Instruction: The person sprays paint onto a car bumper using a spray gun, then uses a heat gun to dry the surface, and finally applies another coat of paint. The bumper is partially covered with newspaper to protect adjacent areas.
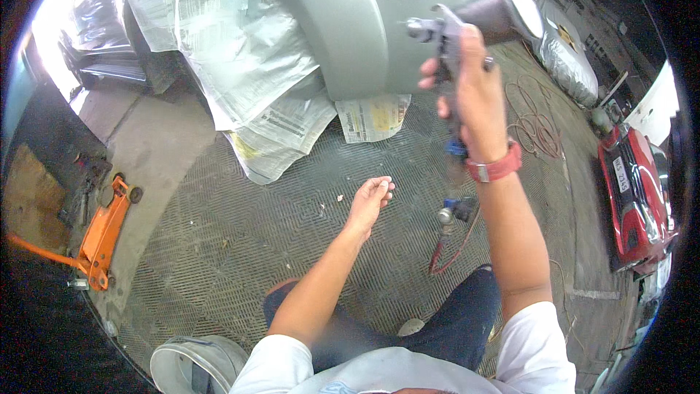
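My right hand (481, 98) is wrapped round the handle of a spray gun (450, 44), lifted in front of a grey car body panel (350, 22). The gun's dark cup with a pale end lies tilted to the upper right, and its nozzle points left along the panel. Slight blur covers the gun. Lower and to the left, my left hand (370, 203) hangs above the floor, its fingers curled and nothing visible in them. Newspaper (281, 131) and clear plastic film (233, 51) cover the area beside the panel. A smaller newspaper sheet (373, 118) hangs below it.
An orange floor jack (106, 226) stands at the left. A pale bucket (197, 357) is at the lower left. A fitting with a hose (446, 215) is near my right knee. A coiled air hose (532, 124) lies on the floor, and a red car part (631, 197) is at the right.
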Action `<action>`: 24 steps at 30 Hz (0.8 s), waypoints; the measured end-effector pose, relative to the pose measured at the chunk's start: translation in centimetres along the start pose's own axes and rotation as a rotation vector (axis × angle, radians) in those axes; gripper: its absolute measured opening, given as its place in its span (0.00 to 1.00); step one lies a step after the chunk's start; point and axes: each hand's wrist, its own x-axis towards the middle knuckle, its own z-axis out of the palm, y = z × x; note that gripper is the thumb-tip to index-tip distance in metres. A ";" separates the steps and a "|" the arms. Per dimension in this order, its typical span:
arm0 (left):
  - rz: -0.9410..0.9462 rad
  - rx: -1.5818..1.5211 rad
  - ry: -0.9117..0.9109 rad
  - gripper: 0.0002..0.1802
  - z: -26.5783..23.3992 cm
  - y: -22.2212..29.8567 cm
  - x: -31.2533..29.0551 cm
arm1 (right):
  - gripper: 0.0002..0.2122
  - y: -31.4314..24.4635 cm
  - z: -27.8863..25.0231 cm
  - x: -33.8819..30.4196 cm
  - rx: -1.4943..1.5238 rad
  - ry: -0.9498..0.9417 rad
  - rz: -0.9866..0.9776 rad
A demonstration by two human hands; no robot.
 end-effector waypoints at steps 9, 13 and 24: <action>0.036 0.066 0.064 0.17 1.4 1.0 -1.0 | 0.29 -1.5 10.6 1.4 0.015 -0.287 -0.125; 0.025 0.017 -0.009 0.18 0.6 0.5 -0.4 | 0.30 -2.4 10.2 3.5 0.049 -0.300 -0.084; -0.006 0.040 -0.007 0.21 -0.5 -0.3 0.5 | 0.33 -0.7 -8.5 4.0 -0.097 0.171 0.013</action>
